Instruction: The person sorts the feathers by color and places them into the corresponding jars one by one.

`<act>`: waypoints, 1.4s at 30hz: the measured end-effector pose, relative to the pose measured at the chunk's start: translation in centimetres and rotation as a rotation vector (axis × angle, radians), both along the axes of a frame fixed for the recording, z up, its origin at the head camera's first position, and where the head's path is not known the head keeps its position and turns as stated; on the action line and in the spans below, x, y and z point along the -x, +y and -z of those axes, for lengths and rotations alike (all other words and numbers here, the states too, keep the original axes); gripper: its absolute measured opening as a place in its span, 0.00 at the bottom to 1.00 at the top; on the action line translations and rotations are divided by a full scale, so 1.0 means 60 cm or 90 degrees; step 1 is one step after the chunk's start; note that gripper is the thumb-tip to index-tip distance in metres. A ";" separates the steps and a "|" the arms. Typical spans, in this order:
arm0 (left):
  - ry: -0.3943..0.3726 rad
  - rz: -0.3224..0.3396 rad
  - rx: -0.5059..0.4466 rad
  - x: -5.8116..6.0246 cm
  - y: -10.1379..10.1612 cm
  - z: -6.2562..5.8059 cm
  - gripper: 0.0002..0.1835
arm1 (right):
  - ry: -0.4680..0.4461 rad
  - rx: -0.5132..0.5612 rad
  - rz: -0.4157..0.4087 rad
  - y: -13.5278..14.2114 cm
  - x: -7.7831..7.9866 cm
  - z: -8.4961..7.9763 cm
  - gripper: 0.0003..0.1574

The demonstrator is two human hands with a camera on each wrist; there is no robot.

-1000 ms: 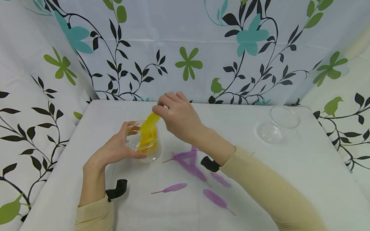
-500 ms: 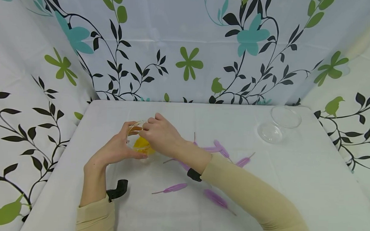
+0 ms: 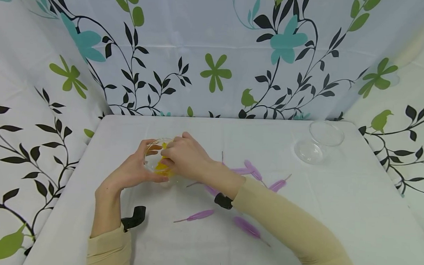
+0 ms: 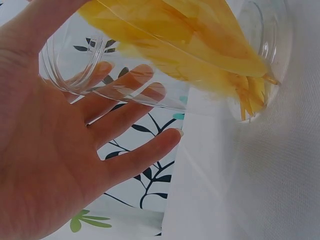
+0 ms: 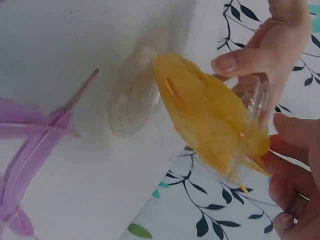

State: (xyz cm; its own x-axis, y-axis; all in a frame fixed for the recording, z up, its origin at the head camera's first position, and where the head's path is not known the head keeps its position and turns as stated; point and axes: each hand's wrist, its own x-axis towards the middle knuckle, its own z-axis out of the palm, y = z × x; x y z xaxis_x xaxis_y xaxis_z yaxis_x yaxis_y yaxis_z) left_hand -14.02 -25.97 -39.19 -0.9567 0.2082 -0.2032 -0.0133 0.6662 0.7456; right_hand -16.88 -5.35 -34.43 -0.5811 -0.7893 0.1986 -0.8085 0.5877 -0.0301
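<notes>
My left hand [image 3: 135, 167] holds a clear jar [image 3: 153, 159] tilted on the table, thumb at the near side and fingers behind it. Inside the jar are several yellow feathers [image 4: 185, 45], with some quills down at its base in the left wrist view. My right hand [image 3: 186, 155] is at the jar's mouth, its fingers curled and pinching at the yellow feathers by the rim. In the right wrist view, quill ends stick out of the mouth beside the right fingers [image 5: 287, 155]. The right hand hides part of the jar in the head view.
Several purple feathers [image 3: 247, 226] lie scattered on the white tablecloth [image 3: 335, 215] right of the jar and in front of it. Another clear jar [image 3: 309, 152] stands at the back right. A leaf-patterned curtain [image 3: 218, 39] surrounds the back and sides.
My right hand has lowered a yellow feather from above the jar into its mouth. Since half a second ago its fingers have shifted slightly right at the rim. The left hand stays put.
</notes>
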 end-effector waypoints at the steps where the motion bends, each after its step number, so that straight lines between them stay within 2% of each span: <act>1: 0.000 0.001 -0.001 0.001 0.001 0.001 0.60 | 0.001 0.020 -0.001 0.009 0.000 -0.002 0.15; 7: 0.004 0.004 0.013 0.004 0.004 0.000 0.61 | 0.023 0.196 0.010 0.084 0.003 -0.011 0.27; 12: -0.007 -0.001 0.021 0.002 0.001 -0.003 0.64 | 0.074 0.332 0.035 0.162 0.015 -0.011 0.28; 17: -0.003 0.002 0.019 -0.001 -0.002 -0.004 0.63 | 0.107 0.414 0.096 0.245 0.026 0.000 0.30; 27: 0.012 -0.003 0.037 0.004 0.010 -0.001 0.65 | 0.123 0.531 0.355 0.422 0.028 0.031 0.36; 32: 0.020 -0.009 0.051 0.007 0.014 0.000 0.65 | 0.098 0.563 0.485 0.493 0.022 0.053 0.41; 38: 0.026 -0.021 0.066 0.010 0.020 0.002 0.67 | -0.016 0.579 0.636 0.539 0.016 0.090 0.55; 42: 0.030 -0.028 0.066 0.010 0.023 0.002 0.67 | -0.107 0.622 0.692 0.550 0.022 0.115 0.64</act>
